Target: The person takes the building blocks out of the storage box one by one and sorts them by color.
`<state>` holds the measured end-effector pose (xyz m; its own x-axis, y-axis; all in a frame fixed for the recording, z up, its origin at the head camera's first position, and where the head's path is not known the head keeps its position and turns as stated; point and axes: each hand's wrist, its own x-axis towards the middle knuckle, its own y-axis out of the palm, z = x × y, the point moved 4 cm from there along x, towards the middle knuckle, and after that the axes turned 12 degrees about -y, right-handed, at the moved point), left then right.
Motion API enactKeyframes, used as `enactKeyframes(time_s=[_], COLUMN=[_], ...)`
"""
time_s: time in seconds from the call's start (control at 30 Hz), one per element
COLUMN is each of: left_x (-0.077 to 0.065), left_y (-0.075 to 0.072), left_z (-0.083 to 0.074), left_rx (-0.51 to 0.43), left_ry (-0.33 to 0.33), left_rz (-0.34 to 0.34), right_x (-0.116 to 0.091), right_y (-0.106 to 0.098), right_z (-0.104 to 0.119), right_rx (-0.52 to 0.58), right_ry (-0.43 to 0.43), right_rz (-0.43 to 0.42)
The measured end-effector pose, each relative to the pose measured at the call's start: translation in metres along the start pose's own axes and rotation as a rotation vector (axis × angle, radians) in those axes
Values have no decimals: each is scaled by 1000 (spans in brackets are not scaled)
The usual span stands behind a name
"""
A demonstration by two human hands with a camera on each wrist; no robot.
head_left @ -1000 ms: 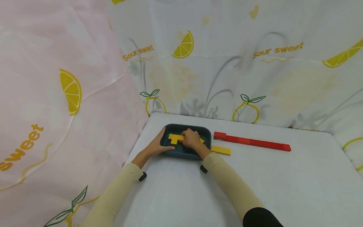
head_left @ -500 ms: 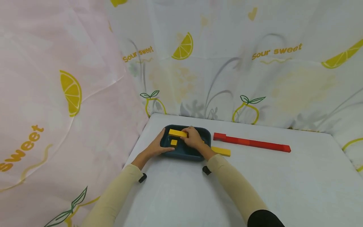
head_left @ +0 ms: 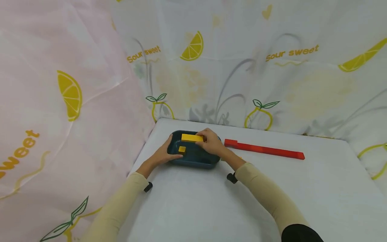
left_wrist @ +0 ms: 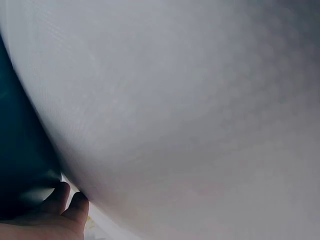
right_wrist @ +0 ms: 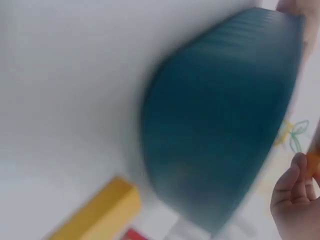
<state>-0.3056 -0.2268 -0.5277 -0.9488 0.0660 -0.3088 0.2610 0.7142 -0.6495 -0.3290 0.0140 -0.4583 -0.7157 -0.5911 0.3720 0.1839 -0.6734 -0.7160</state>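
A dark blue tray [head_left: 196, 157] stands toward the back left of the white table. My left hand [head_left: 161, 155] grips its left end, thumb over the front rim and fingers along the outer side. Above the tray, my right hand [head_left: 211, 143] pinches the right end of a long yellow block [head_left: 191, 137], thumb and fingers on it. A short yellow piece [head_left: 182, 149] shows inside the tray, close to my left thumb. In the left wrist view, the fingers [left_wrist: 70, 205] lie at the tray's edge.
A long red bar [head_left: 266, 150] of joined blocks lies on the table [head_left: 193, 201] right of the tray. Another yellow block [right_wrist: 100, 212], mostly hidden by my right wrist in the head view, lies beside the tray. Printed cloth [head_left: 229, 67] hangs behind the table.
My right hand has raised the long yellow block off the short piece and shifted it slightly right, its forearm now covering the yellow block on the table. My left hand keeps its hold.
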Motion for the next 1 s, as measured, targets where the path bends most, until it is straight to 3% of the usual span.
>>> enactKeyframes(time_s=[0.17,0.37,0.73,1.0], left_x=[2,1,-4,-2], left_y=[-2,-1,1,0], left_z=[-3,-2,2,-2], left_rx=[26,20,23,29], left_ry=[10,16,-3,0], left_rz=[-10,-7,-3,-2], right_x=[-20,-60,-160,-207], right_y=[-35,-68,-99,-113], right_z=[-9,-39,-90,-116], right_rx=[-10,-35,-79,-125], right_ry=[-13,39,246,358], right_rz=[-45,-80,-45,24])
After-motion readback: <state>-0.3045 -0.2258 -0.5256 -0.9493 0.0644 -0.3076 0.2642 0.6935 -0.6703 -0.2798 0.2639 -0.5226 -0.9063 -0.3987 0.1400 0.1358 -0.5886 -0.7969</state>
